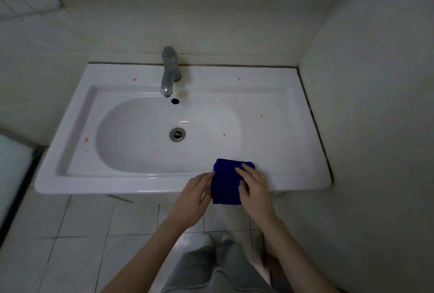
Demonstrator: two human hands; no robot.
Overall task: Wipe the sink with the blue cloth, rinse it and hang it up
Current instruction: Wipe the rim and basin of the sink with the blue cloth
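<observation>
A folded blue cloth (225,182) lies over the front rim of the white sink (281,147), right of the basin, with its lower part hanging past the edge. My right hand (254,189) rests on the cloth's right side, fingers spread over it and thumb curled onto the fabric. My left hand (195,198) touches the cloth's left edge with its fingertips. Small red stains dot the sink, at the left rim (86,140), back left (134,79) and right side (224,135). No water runs from the grey tap (169,72).
The drain (177,134) sits in the middle of the oval basin, with an overflow hole (175,101) below the tap. A wall (375,128) stands close on the right. White floor tiles (77,217) lie below, and my legs and shoes (217,241) are under the sink's front.
</observation>
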